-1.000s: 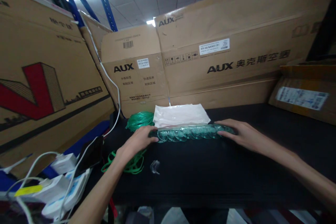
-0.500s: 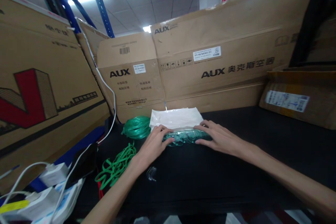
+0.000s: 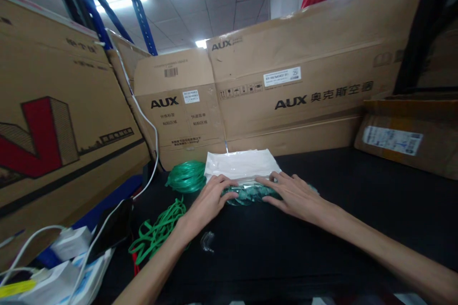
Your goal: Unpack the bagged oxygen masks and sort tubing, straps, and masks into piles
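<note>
A row of translucent green, rounded pieces (image 3: 246,194), which look like thin plastic, lies on the black tabletop under a shiny clear edge. My left hand (image 3: 213,194) grips its left end, fingers over the far side and thumb at the near side. Farther right, my right hand (image 3: 286,194) spans the row in the same way, fingers slightly spread. Part of the row is hidden under the right hand, and a bit shows beyond it. A white plastic packet (image 3: 241,163) lies flat just behind. I cannot tell whether it joins the green row.
A coil of green tubing (image 3: 186,176) and a tangle of green bands (image 3: 159,229) lie left of my left arm. Small clear strips (image 3: 207,242) are nearer. Power plugs (image 3: 59,271) and a white cable (image 3: 150,121) are at left. Cardboard sheets (image 3: 250,119) wall the back.
My right hand has moved slightly left along the green row, so a bit of it now shows beyond that hand. My left hand stays at the left end.
</note>
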A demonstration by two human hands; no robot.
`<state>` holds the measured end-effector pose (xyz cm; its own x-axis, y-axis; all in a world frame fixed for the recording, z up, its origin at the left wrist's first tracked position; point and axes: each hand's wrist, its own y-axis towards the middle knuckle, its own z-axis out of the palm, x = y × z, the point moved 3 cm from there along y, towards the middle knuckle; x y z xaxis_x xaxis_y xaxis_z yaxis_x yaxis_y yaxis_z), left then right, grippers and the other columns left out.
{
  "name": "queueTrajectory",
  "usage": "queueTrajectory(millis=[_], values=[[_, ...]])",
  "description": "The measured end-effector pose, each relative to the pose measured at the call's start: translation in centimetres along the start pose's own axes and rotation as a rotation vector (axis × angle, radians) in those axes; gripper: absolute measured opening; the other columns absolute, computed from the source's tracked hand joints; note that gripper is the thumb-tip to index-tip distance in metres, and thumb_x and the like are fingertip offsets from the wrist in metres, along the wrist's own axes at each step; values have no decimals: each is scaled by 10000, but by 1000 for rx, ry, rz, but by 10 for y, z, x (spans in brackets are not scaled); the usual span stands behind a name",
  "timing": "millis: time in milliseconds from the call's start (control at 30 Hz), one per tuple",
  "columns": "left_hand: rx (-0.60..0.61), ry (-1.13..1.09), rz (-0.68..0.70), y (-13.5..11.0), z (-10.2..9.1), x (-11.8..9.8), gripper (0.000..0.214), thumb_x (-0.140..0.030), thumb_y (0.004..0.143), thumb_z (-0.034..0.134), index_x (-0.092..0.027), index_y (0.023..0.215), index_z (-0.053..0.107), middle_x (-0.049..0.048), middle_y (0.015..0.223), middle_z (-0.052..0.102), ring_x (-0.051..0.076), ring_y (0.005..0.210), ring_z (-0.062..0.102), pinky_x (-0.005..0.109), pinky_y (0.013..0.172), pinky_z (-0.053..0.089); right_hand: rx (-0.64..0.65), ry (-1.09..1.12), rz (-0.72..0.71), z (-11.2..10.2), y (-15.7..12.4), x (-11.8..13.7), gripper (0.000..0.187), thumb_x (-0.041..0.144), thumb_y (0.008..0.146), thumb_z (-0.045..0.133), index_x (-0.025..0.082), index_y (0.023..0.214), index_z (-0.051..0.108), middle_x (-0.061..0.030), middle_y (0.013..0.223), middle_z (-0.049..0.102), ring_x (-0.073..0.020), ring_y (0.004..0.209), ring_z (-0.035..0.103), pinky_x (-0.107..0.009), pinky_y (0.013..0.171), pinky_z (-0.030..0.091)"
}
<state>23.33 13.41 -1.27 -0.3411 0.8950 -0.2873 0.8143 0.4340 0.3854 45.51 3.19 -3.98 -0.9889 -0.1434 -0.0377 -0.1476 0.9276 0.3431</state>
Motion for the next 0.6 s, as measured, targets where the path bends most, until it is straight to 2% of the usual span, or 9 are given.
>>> queueTrajectory(millis=[233, 433, 600], values=[[10, 15, -8, 2, 2, 0, 257, -353, 992, 598, -243, 1212, 672, 63, 1187, 677, 255, 1160, 589, 368, 1050, 428, 42, 12, 21, 0, -1, -3, 434, 443, 1020, 491, 282, 1418, 560, -168, 1332, 619, -393, 1213, 604, -637, 948, 495], [23, 43, -8, 5, 5, -6, 257, -346, 988, 608, -233, 1208, 676, 64, 1161, 688, 257, 1146, 594, 364, 1036, 433, 77, 4, 41, -9, -6, -7, 416, 421, 1016, 519, 283, 1405, 572, -159, 1275, 648, -352, 1134, 650, -566, 898, 542], [20, 70, -8, 8, 6, -11, 268, -343, 985, 610, -222, 1214, 680, 74, 1143, 693, 265, 1128, 603, 369, 1020, 447, 69, 3, 68, -6, -10, -9, 444, 441, 1024, 484, 283, 1433, 552, -172, 1307, 636, -378, 1156, 638, -606, 903, 532]])
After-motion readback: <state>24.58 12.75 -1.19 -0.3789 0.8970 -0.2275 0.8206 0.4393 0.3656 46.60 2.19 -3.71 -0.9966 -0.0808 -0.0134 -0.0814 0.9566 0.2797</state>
